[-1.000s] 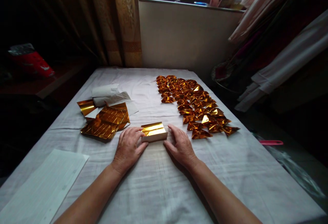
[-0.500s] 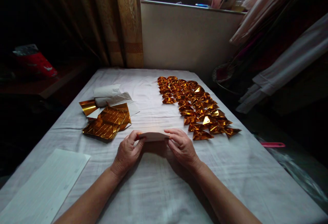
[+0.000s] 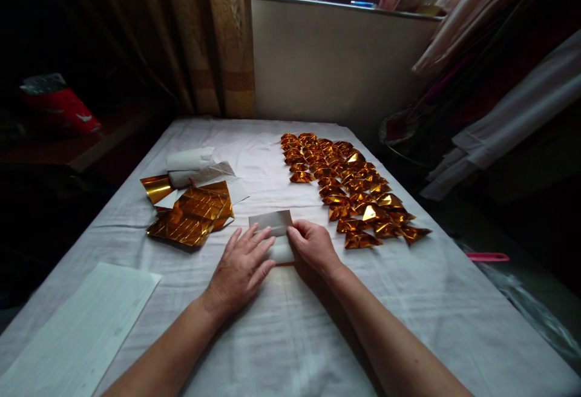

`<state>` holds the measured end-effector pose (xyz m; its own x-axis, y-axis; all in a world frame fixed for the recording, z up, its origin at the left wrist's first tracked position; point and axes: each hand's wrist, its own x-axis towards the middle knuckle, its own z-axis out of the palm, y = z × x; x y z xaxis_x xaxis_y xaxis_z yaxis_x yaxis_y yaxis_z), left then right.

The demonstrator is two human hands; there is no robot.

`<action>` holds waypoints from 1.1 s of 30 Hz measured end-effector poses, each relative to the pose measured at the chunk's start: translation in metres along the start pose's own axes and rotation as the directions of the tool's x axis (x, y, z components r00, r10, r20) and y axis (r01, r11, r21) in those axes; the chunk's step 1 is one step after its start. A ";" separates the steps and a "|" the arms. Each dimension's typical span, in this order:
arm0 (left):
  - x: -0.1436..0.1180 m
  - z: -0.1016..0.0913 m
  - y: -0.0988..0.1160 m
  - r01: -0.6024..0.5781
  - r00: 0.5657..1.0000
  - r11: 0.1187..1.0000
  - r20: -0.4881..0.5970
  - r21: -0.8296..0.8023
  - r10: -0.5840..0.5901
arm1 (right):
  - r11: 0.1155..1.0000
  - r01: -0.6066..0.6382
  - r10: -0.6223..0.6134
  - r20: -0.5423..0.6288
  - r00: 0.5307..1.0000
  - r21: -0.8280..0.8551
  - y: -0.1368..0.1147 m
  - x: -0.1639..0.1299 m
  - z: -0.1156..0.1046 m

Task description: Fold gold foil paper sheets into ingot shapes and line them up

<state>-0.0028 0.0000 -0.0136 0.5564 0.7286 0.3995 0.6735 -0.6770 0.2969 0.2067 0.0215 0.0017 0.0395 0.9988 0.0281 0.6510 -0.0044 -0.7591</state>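
Observation:
A small folded sheet of paper (image 3: 271, 223) lies on the cloth-covered table in front of me, its far part grey and its near part whiter. My left hand (image 3: 242, 262) rests flat across its left side with the fingers spread, covering part of it. At the right edge, my right hand (image 3: 313, 242) pinches the sheet between thumb and curled fingers. Left of my hands is a pile of shiny gold foil sheets (image 3: 195, 212). To the right, several folded gold foil pieces (image 3: 358, 188) stand in close rows.
White paper rolls (image 3: 190, 160) lie behind the foil sheets. A pale lined sheet (image 3: 86, 330) is at the near left of the white tablecloth (image 3: 254, 348). Beyond the table are a curtain (image 3: 213, 40), a window sill and hanging clothes (image 3: 521, 106); a pink handle (image 3: 488, 257) shows at right.
The paper, held up curved between both hands before, is now down on the table. My left hand has opened and flattened onto it; my right hand still pinches the right side.

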 end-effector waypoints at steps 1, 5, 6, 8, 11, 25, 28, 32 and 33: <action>-0.001 0.001 0.002 -0.022 0.997 0.999 0.069 0.025 0.020 | 1.000 0.001 -0.001 -0.004 1.000 -0.018 0.000 0.001 0.000; -0.003 0.005 0.005 0.009 0.984 0.995 0.177 0.095 -0.026 | 0.999 -0.026 0.024 -0.026 0.999 -0.048 0.003 0.000 -0.003; -0.003 0.005 0.006 0.023 0.983 0.994 0.181 0.105 -0.042 | 0.998 -0.034 0.033 -0.020 0.999 -0.044 0.004 -0.001 -0.004; -0.004 0.006 0.006 0.049 0.983 0.991 0.172 0.122 -0.070 | 1.000 -0.026 0.026 0.019 0.999 -0.014 0.008 -0.006 -0.007; -0.004 0.007 0.007 0.077 0.985 0.988 0.144 0.133 -0.096 | 0.997 0.049 -0.056 0.102 0.993 0.065 0.016 -0.018 -0.011; -0.004 0.000 0.009 0.100 0.988 0.994 0.114 0.046 -0.104 | 0.784 0.484 -0.473 0.131 0.871 -0.389 0.013 -0.034 -0.016; -0.004 -0.003 0.009 0.110 0.990 0.994 0.083 -0.001 -0.110 | 0.757 0.550 -0.531 0.157 0.833 -0.354 0.014 -0.031 -0.018; -0.001 -0.006 0.008 0.143 0.988 0.988 0.060 -0.054 -0.140 | 0.805 0.545 -0.512 0.192 0.837 -0.233 0.013 -0.022 -0.017; -0.001 -0.007 0.007 0.154 0.987 0.986 0.059 -0.064 -0.150 | 0.829 0.520 -0.488 0.189 0.852 -0.204 0.012 -0.020 -0.016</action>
<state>-0.0017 -0.0060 -0.0059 0.4770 0.8268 0.2982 0.7184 -0.5622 0.4096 0.2260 0.0011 0.0023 -0.4274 0.8623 0.2715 0.7152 0.5062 -0.4819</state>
